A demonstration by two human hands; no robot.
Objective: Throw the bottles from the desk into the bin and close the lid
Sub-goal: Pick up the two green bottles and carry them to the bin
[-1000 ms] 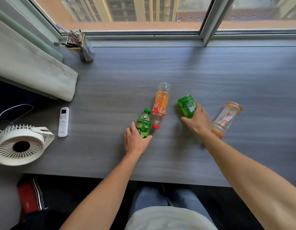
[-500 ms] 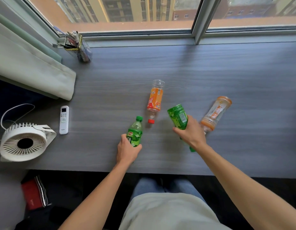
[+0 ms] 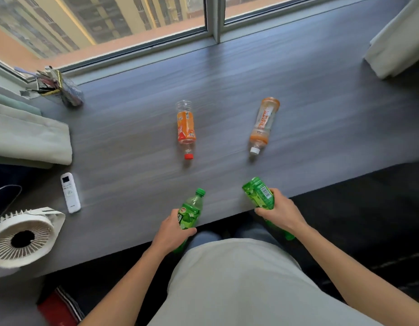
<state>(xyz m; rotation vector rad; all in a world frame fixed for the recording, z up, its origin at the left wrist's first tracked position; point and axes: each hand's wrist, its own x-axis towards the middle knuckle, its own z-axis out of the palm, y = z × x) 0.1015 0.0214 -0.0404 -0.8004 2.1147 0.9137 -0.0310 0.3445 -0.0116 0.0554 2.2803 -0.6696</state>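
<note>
My left hand (image 3: 172,231) grips a green bottle (image 3: 191,209) with a green cap, held at the front edge of the grey desk (image 3: 133,142). My right hand (image 3: 279,212) grips a second green bottle (image 3: 259,192), its base pointing away from me, just past the desk's front edge. Two bottles lie on the desk: an orange-labelled bottle with a red cap (image 3: 186,128) in the middle, and a clear bottle with an orange label and white cap (image 3: 263,124) to its right. No bin is in view.
A white fan (image 3: 25,236) and a white remote (image 3: 70,192) sit at the desk's left. A pen holder (image 3: 60,89) stands at the back left by the window. Curtains hang at left (image 3: 27,137) and far right (image 3: 399,38). A red item (image 3: 58,307) lies on the floor.
Both hands have pulled back toward me with a green bottle each, off the desk's middle to its front edge. The view has tilted and shifted right.
</note>
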